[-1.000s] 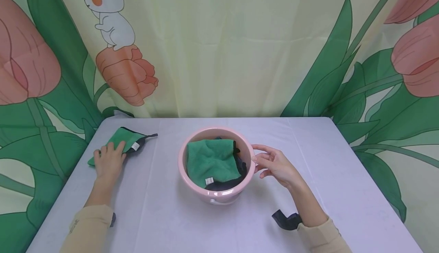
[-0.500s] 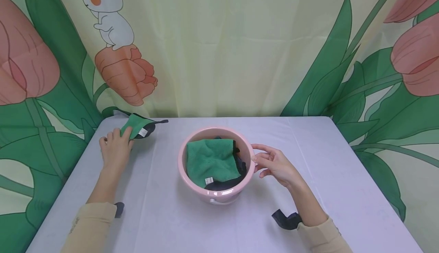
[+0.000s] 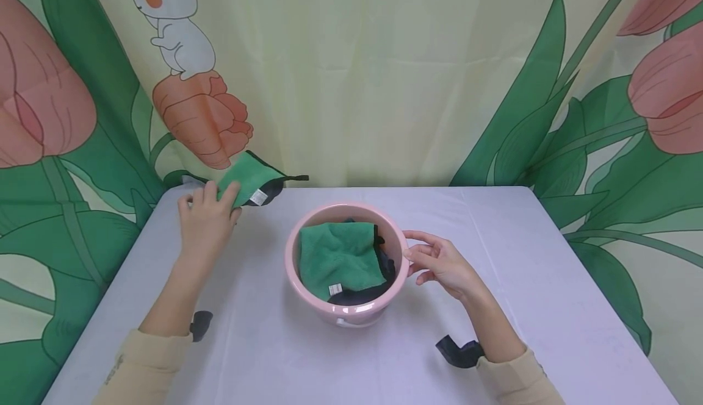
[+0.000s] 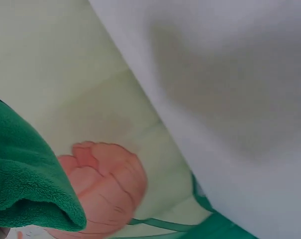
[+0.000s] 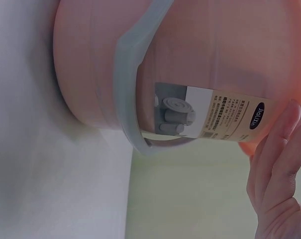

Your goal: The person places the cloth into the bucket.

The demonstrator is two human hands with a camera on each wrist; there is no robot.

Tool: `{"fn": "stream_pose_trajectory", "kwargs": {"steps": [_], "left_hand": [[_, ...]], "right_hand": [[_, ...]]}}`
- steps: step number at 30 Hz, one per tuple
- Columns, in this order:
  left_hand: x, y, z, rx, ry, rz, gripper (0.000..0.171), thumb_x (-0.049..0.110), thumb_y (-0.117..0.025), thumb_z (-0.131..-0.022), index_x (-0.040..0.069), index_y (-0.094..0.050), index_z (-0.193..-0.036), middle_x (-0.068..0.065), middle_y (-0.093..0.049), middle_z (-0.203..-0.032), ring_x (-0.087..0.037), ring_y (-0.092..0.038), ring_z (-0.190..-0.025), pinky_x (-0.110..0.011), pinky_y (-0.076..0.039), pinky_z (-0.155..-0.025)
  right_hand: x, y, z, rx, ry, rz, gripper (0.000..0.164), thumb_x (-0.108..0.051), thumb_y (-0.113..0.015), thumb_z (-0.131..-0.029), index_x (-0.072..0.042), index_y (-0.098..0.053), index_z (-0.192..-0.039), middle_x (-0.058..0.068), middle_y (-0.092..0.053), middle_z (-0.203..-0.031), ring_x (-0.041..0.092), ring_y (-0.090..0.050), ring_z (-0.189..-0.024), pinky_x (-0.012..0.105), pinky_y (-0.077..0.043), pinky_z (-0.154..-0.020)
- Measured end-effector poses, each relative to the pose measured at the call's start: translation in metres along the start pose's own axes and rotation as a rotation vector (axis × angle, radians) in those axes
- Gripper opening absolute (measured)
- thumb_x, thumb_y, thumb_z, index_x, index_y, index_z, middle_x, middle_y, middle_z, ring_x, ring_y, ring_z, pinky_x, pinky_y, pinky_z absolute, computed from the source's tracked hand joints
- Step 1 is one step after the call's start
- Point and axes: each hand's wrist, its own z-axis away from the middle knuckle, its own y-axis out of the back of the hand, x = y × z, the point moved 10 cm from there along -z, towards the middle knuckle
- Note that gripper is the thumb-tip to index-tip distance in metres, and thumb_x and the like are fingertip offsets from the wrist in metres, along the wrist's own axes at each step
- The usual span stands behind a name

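Observation:
In the head view my left hand (image 3: 207, 219) grips a folded green towel (image 3: 249, 179) by its near-left end. The towel has dark edging, a white tag and a dark loop sticking out to the right, and it is held up over the table's back edge. Its fuzzy green fold (image 4: 36, 184) fills the lower left of the left wrist view. My right hand (image 3: 439, 265) holds the rim of a pink bucket (image 3: 293, 265) on its right side, fingers against the outer wall. Inside the bucket lies another green towel (image 3: 340, 258) with dark edging and a white tag.
The bucket stands mid-table on a white tablecloth (image 3: 263, 362). Its pale carrying handle (image 5: 125, 89) hangs down beside a printed label (image 5: 205, 112). Behind the table hangs a curtain (image 3: 373, 88) with printed tulips, a rabbit and a carrot.
My left hand has lifted the green towel off the left side of the table and carried it up and to the right. The right hand and bucket have stayed put.

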Motion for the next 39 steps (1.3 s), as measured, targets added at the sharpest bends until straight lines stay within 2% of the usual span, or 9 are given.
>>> {"fn": "stream_pose_trajectory", "kwargs": {"steps": [8,13,16,22,29,34,39], "left_hand": [[0.044,0.021,-0.003,0.072,-0.137,-0.006,0.04,0.012,-0.074,-0.073,0.011,-0.055,-0.109,-0.02,-0.047,-0.087,-0.037,-0.045,-0.08,-0.052,-0.036,-0.073],[0.076,0.035,0.0,0.173,-0.252,-0.003,0.038,0.012,-0.076,-0.07,0.013,-0.056,-0.102,-0.017,-0.047,-0.084,-0.034,-0.046,-0.073,-0.048,-0.039,-0.069],[0.095,0.042,0.003,0.21,-0.313,0.012,0.039,0.012,-0.077,-0.068,0.014,-0.057,-0.101,-0.017,-0.047,-0.083,-0.033,-0.046,-0.071,-0.047,-0.039,-0.067],[0.13,0.049,0.012,0.196,-0.402,0.047,0.039,0.014,-0.077,-0.069,0.016,-0.056,-0.101,-0.015,-0.049,-0.084,-0.031,-0.047,-0.072,-0.048,-0.04,-0.069],[0.163,0.056,0.023,0.206,-0.491,0.107,0.043,0.015,-0.079,-0.065,0.018,-0.053,-0.099,-0.012,-0.048,-0.081,-0.028,-0.044,-0.068,-0.044,-0.041,-0.066],[0.182,0.059,0.029,0.218,-0.537,0.141,0.038,0.015,-0.075,-0.068,0.019,-0.053,-0.099,-0.009,-0.049,-0.082,-0.025,-0.045,-0.068,-0.042,-0.04,-0.066],[0.195,0.055,0.033,0.225,-0.571,0.165,0.038,0.019,-0.076,-0.068,0.02,-0.055,-0.1,-0.007,-0.05,-0.083,-0.023,-0.047,-0.071,-0.04,-0.04,-0.067]], "right_hand": [[0.001,0.0,0.0,0.001,-0.004,0.001,0.055,-0.015,-0.062,-0.085,-0.001,-0.039,-0.133,0.003,-0.067,-0.087,0.015,-0.064,-0.066,0.021,-0.051,-0.052],[0.001,0.001,0.0,0.002,-0.001,0.0,0.054,-0.014,-0.062,-0.085,-0.001,-0.039,-0.133,0.002,-0.067,-0.087,0.015,-0.063,-0.066,0.022,-0.051,-0.052],[0.002,0.001,0.0,0.003,0.0,0.002,0.054,-0.014,-0.062,-0.086,-0.001,-0.039,-0.133,0.002,-0.067,-0.086,0.014,-0.063,-0.065,0.022,-0.051,-0.052],[0.003,0.001,-0.001,-0.002,0.003,-0.003,0.054,-0.014,-0.062,-0.086,0.0,-0.039,-0.133,0.001,-0.067,-0.084,0.015,-0.064,-0.066,0.022,-0.051,-0.052],[0.003,0.0,0.0,-0.005,0.002,-0.01,0.052,-0.011,-0.06,-0.086,-0.001,-0.038,-0.133,0.001,-0.066,-0.083,0.016,-0.064,-0.066,0.021,-0.052,-0.052],[-0.001,-0.001,0.0,-0.017,0.021,-0.036,0.056,-0.006,-0.061,-0.085,0.003,-0.036,-0.133,-0.001,-0.067,-0.086,0.014,-0.063,-0.065,0.021,-0.052,-0.052],[-0.005,-0.004,0.001,-0.056,0.061,-0.079,0.059,-0.007,-0.059,-0.087,0.009,-0.029,-0.134,-0.002,-0.066,-0.087,0.012,-0.063,-0.065,0.02,-0.051,-0.051]]}}
